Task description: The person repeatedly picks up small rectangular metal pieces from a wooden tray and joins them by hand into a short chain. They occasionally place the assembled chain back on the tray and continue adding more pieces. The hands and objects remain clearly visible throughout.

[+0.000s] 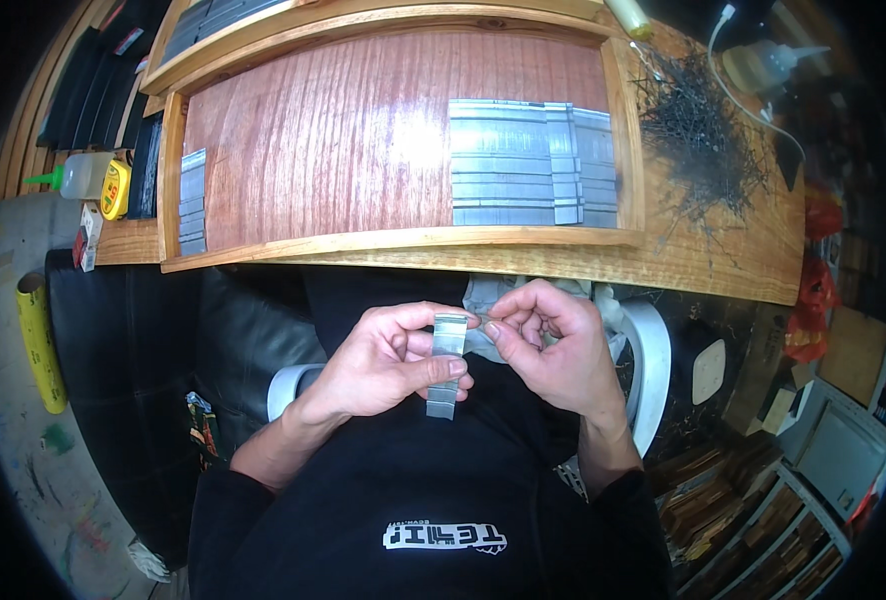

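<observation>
Upright in front of my body is a short silver metal strip [450, 338] made of flat, joined segments. My left hand [368, 365] is closed on it, the thumb across its front and fingers behind. My right hand [568, 355] pinches thumb and forefinger together beside the strip's upper end; what they hold, if anything, is too small to name. Beyond both hands, a shallow wooden tray [393, 246] lies on the wooden table. Inside it, a block of similar silver strips [503, 165] fills the right part, and a narrow column of silver pieces [193, 200] stands along the left wall.
A tangled heap of thin dark wire pieces [698, 130] covers the table right of the tray. Behind it lies a squeeze bottle [768, 67] near a white cable. At left are a green-tipped bottle [83, 177] and a yellow container [116, 190]. White chair armrests [653, 370] flank me.
</observation>
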`<state>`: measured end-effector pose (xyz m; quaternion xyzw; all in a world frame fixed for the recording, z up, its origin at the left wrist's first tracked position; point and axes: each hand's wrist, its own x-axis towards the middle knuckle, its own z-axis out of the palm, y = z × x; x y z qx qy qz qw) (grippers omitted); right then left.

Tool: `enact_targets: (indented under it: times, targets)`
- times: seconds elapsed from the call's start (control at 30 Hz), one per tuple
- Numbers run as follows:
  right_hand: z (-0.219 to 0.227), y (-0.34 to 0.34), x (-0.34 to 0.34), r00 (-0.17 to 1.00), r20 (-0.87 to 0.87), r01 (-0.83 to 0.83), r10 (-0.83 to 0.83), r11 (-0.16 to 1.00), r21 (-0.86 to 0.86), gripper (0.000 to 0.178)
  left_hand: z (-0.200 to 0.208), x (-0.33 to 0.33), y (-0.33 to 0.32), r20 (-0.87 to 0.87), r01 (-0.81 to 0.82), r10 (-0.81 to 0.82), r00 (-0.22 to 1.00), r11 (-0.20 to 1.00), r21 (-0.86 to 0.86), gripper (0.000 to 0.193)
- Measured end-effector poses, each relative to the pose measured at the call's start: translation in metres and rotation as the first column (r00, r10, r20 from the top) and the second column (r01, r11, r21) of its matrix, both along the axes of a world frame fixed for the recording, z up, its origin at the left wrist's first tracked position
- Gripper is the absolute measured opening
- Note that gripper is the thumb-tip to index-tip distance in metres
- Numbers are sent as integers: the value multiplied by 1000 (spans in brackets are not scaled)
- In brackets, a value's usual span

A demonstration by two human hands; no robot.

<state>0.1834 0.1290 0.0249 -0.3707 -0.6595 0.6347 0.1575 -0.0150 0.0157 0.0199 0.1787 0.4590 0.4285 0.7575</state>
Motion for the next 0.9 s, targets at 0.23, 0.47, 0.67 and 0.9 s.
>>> enact_targets:
  times: [0.23, 0.47, 0.67, 0.9]
  targets:
    - [-4, 3, -5, 999, -24, -32, 32, 999, -3, 10, 2, 2, 2, -10, 44, -44, 999, 999, -12, 38]
    - [1, 9, -4, 989, 9, -146, 147, 989, -36, 9, 0, 3, 0, -7, 19, -19, 1000, 1000, 2, 37]
    - [-9, 7, 0, 997, -78, -37, 27, 991, -127, 9, -1, 0, 1, -5, 28, -28, 1000, 1000, 4, 39]
    - [-14, 4, 2, 989, -148, -50, 22, 980, -190, 8, 2, 0, 1, -17, 8, -8, 1000, 1000, 8, 37]
